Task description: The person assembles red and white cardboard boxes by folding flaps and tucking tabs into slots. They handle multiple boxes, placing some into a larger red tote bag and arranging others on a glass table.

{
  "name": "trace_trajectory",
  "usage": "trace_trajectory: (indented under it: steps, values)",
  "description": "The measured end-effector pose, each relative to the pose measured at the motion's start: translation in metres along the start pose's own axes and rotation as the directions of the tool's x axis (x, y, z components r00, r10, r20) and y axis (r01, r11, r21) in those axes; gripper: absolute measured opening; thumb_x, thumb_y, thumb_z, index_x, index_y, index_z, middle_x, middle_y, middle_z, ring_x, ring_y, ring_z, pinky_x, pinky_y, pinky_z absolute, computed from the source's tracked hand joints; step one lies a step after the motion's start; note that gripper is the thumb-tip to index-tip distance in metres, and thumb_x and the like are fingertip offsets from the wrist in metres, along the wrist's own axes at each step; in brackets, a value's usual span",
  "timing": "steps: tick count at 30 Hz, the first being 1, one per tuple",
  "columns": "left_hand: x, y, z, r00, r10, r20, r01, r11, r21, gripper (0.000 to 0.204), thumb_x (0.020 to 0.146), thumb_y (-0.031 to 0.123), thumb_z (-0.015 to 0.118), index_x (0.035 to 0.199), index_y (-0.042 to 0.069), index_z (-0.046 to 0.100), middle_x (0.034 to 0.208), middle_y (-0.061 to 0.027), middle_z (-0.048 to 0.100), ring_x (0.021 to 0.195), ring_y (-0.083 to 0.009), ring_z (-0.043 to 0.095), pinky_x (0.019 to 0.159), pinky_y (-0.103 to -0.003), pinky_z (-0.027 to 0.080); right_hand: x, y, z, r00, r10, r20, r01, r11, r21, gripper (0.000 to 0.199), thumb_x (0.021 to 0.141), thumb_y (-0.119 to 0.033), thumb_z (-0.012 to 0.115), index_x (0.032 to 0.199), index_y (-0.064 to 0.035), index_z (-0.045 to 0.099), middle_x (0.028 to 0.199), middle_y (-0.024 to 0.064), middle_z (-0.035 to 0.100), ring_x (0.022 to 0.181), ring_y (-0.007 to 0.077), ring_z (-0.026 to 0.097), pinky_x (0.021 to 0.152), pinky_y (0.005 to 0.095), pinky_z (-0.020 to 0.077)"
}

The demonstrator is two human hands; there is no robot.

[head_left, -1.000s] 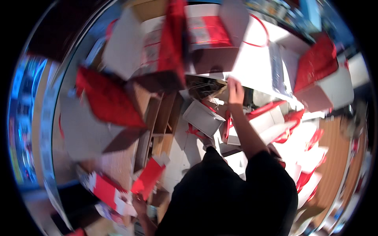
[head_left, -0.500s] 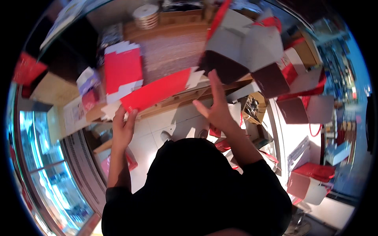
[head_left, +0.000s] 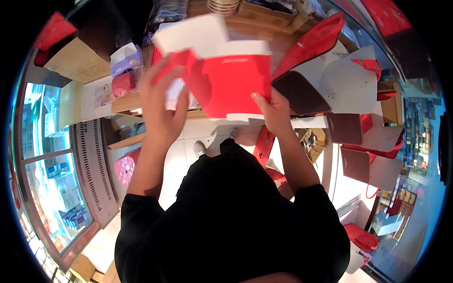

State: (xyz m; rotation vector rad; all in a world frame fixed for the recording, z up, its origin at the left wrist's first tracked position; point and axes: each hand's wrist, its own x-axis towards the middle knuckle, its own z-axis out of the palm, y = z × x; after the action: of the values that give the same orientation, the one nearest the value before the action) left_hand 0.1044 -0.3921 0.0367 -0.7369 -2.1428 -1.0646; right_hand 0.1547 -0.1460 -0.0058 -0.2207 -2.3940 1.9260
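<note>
A red folding carton (head_left: 231, 85) with white flaps is held up above the wooden counter, its red panels spread at an angle. My right hand (head_left: 274, 111) grips its right edge, thumb lying on the red front. At the carton's left side is my left hand (head_left: 163, 96), fingers apart and somewhat blurred. Its fingertips overlap the left panel; whether they touch it I cannot tell. Behind that hand, part of another red and white piece shows on the counter, mostly hidden.
Left of the hands stand a purple tissue box (head_left: 126, 59) and a brown cardboard box (head_left: 78, 61). To the right are several red, grey and brown bags, one a red bag (head_left: 311, 42). A roll (head_left: 222, 5) sits at the back. An open carton (head_left: 312, 144) holds small items.
The carton has turned to face me and its panels have spread. My right hand, open and apart before, now grips its right edge. My left hand has loosened its hold on the left end.
</note>
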Motion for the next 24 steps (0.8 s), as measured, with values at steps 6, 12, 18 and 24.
trace_trajectory:
  steps: [6, 12, 18, 24]
  values:
    - [-0.024, -0.001, 0.054, 0.690, -0.631, 0.353, 0.711, 0.501, -0.493, 0.066, 0.089, 0.016, 0.056, 0.140, -0.001, 0.018, 0.135, -0.0169, 0.035, 0.123, -0.0252, 0.039, 0.105, -0.036, 0.029, 0.027, 0.025, -0.018, 0.996, -0.062, 0.066, 0.011, 0.806, 0.592, 0.030, 0.092, -0.014, 0.054, 0.119, -0.0003, 0.053, 0.108, 0.0023, 0.059, 0.096, 0.0095, 0.054, 0.086, 0.0244, 0.0416]
    - [-0.001, 0.016, 0.091, 0.711, -0.595, 0.375, 0.704, 0.604, -0.375, 0.076, 0.086, 0.021, 0.061, 0.141, -0.002, 0.015, 0.140, -0.0212, 0.028, 0.130, -0.0274, 0.030, 0.106, -0.035, 0.026, 0.051, 0.025, -0.027, 0.982, -0.087, 0.169, -0.057, 0.713, 0.699, 0.039, 0.093, -0.013, 0.052, 0.129, -0.0021, 0.043, 0.115, 0.0025, 0.054, 0.102, 0.0096, 0.051, 0.089, 0.0260, 0.0405]
    - [0.017, 0.011, 0.094, 0.979, -0.205, -0.012, 0.201, 0.945, 0.260, 0.073, 0.081, 0.019, 0.065, 0.139, 0.000, 0.025, 0.136, -0.0211, 0.036, 0.129, -0.0340, 0.035, 0.106, -0.047, 0.024, 0.055, 0.019, -0.026, 0.951, -0.177, 0.255, 0.047, 0.894, 0.445, 0.028, 0.094, -0.014, 0.051, 0.117, 0.0014, 0.053, 0.107, 0.0012, 0.056, 0.097, 0.0078, 0.049, 0.086, 0.0251, 0.0410]
    - [0.069, 0.006, 0.063, 0.971, 0.032, 0.235, -0.101, 0.952, 0.290, 0.050, 0.070, 0.026, 0.073, 0.114, 0.009, 0.057, 0.110, -0.0075, 0.055, 0.110, -0.0284, 0.048, 0.096, -0.043, 0.029, 0.045, 0.003, -0.010, 0.926, -0.272, 0.260, 0.228, 0.955, 0.188, 0.026, 0.093, -0.012, 0.050, 0.114, 0.0034, 0.053, 0.096, 0.0087, 0.062, 0.087, 0.0107, 0.054, 0.079, 0.0263, 0.0442]
